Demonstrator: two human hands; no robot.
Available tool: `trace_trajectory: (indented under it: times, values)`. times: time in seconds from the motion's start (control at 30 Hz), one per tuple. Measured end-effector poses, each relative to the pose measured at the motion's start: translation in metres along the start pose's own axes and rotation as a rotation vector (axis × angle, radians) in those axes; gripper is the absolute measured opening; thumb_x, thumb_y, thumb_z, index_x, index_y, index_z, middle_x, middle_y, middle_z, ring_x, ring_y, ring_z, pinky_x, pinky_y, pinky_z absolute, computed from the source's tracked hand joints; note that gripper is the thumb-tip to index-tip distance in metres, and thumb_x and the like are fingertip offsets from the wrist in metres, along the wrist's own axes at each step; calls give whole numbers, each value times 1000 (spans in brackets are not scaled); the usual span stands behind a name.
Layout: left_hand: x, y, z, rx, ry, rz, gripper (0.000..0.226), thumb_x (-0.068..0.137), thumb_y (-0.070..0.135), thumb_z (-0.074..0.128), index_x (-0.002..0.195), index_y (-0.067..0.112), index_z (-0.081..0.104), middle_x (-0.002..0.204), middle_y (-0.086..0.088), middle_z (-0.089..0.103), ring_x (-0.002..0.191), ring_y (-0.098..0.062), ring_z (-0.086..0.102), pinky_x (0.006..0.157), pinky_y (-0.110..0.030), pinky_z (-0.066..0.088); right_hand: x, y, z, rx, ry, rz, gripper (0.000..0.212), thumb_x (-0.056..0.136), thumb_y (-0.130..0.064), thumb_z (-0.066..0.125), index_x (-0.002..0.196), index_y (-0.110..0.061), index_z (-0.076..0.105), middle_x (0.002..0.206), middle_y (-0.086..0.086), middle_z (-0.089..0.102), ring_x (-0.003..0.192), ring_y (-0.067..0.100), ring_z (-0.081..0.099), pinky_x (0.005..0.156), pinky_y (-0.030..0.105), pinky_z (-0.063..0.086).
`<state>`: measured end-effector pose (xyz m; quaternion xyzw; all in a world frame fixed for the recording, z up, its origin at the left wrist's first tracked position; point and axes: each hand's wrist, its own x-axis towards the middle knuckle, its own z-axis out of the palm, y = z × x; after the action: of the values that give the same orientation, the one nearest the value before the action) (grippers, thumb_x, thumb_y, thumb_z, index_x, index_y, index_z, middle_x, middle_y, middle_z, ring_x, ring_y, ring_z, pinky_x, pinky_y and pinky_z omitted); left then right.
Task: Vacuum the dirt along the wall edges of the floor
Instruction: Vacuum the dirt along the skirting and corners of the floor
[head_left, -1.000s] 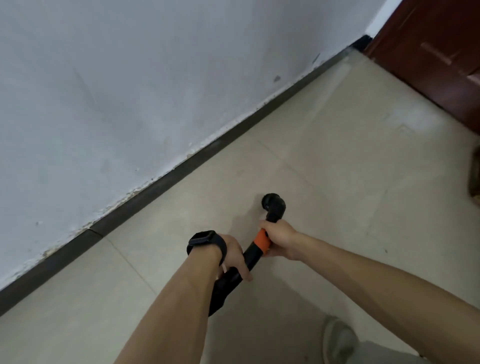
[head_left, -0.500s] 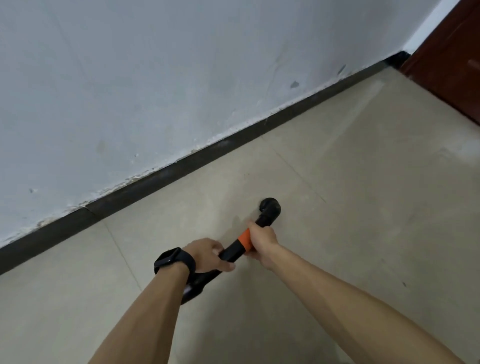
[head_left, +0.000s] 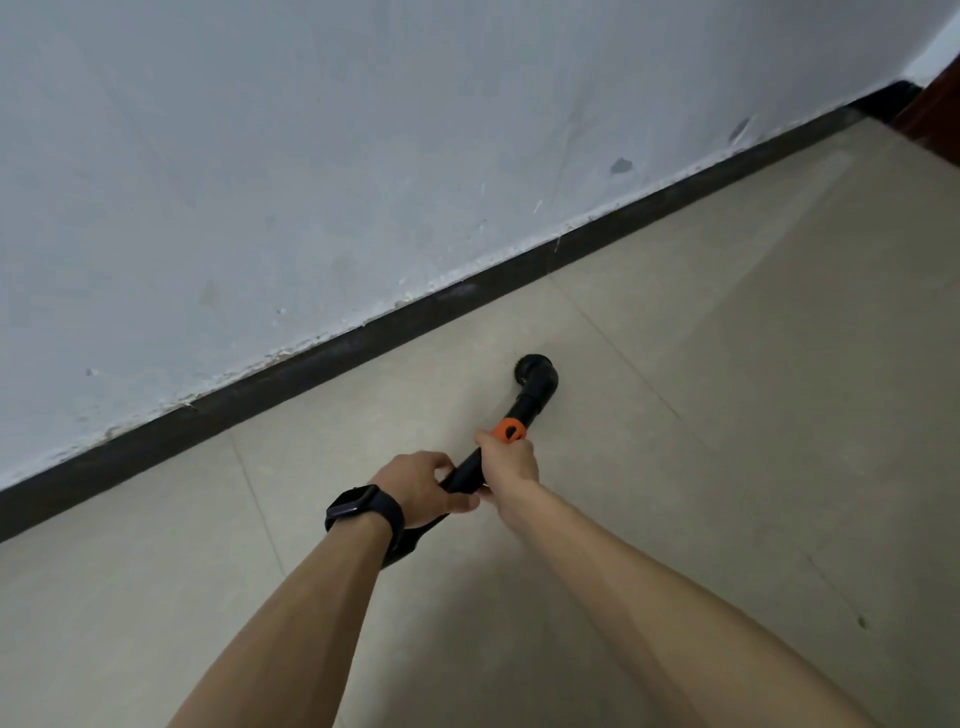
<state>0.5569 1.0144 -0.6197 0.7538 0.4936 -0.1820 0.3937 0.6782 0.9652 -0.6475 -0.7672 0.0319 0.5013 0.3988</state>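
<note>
The black vacuum wand (head_left: 524, 410) slants up and to the right across the beige tiled floor (head_left: 727, 415); its bent nozzle (head_left: 537, 374) sits low over a tile, near the black skirting board (head_left: 311, 358) but apart from it; whether the nozzle actually touches the tile cannot be told. An orange collar (head_left: 510, 430) rings the tube partway along; the right hand (head_left: 511, 467) grips the tube just below that collar, fingers curled round it, thumb up against the orange; the left hand (head_left: 418, 486) clamps the tube a little nearer the body, fingers wrapped over the top and thumb beneath, just beside the right hand. A black watch (head_left: 363, 512) sits on the left wrist; the wand's dark lower end shows under that wrist. Both forearms reach forward, bare, converging on the tube. Above the skirting rises a pale, scuffed wall (head_left: 363, 156); a dark red-brown door (head_left: 935, 119) edges the top right corner; a small dark speck (head_left: 862, 622) lies on the tile at the right.
</note>
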Motion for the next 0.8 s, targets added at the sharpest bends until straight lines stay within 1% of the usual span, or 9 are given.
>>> trace_trajectory:
  times: [0.13, 0.27, 0.3, 0.37, 0.43, 0.53, 0.6, 0.7, 0.8]
  values:
    - [4, 2, 1, 9, -7, -10, 47, 75, 58, 73, 110, 30, 60, 95, 4, 66, 86, -15, 62, 73, -28, 48, 5, -5, -1, -5, -38, 0, 58, 97, -31, 65, 145, -11, 39, 124, 16, 64, 100, 32, 69, 82, 45, 64]
    - [7, 1, -5, 38, -19, -7, 48, 76, 60, 70, 112, 30, 60, 95, 4, 66, 87, -16, 61, 71, -27, 45, 8, -10, 3, -10, -61, -3, 56, 97, -30, 66, 144, -11, 41, 123, 16, 64, 101, 33, 70, 83, 46, 64]
    - [8, -1, -7, 41, -19, -5, 48, 77, 61, 69, 113, 30, 60, 95, 4, 66, 87, -16, 61, 71, -27, 45, 8, -11, 4, -15, -62, -5, 56, 97, -30, 66, 143, -11, 41, 124, 16, 64, 102, 33, 70, 82, 45, 64]
    - [8, -3, -10, 45, -20, -5, 49, 79, 61, 67, 115, 30, 60, 96, 3, 66, 88, -17, 61, 71, -27, 45, 9, -14, 7, -22, -65, -11, 56, 97, -30, 67, 143, -11, 41, 125, 16, 64, 101, 32, 70, 76, 42, 65]
    - [7, -5, -13, 46, -25, -6, 47, 81, 61, 65, 116, 30, 61, 96, 3, 66, 87, -17, 60, 70, -27, 44, 10, -15, 11, -40, -54, -25, 56, 96, -32, 68, 141, -11, 42, 124, 16, 64, 100, 31, 70, 72, 40, 65]
    - [3, -6, -17, 78, -19, -4, 46, 83, 62, 61, 116, 29, 60, 94, 4, 64, 84, -16, 59, 68, -27, 44, 10, -17, 17, -71, -42, -47, 58, 95, -38, 69, 139, -10, 43, 122, 15, 64, 99, 31, 70, 76, 44, 65]
    - [-2, -9, -21, 101, -30, -5, 47, 83, 63, 60, 116, 29, 60, 94, 3, 64, 84, -17, 58, 69, -27, 43, 7, -19, 21, -86, -51, -56, 60, 94, -41, 68, 138, -9, 44, 120, 16, 64, 98, 31, 70, 76, 46, 65]
    - [-18, -20, -29, 108, -128, -17, 48, 82, 61, 63, 115, 27, 61, 101, 1, 65, 92, -18, 60, 75, -29, 44, 1, -15, 28, -109, -37, -61, 56, 95, -45, 64, 135, -10, 43, 120, 15, 65, 97, 29, 69, 76, 47, 65]
    - [-35, -42, -33, 38, -295, -78, 48, 77, 51, 75, 114, 24, 61, 102, 0, 68, 93, -21, 64, 86, -32, 51, -15, 3, 41, -146, -4, -54, 56, 97, -48, 57, 136, -11, 41, 120, 13, 67, 103, 30, 67, 79, 47, 64]
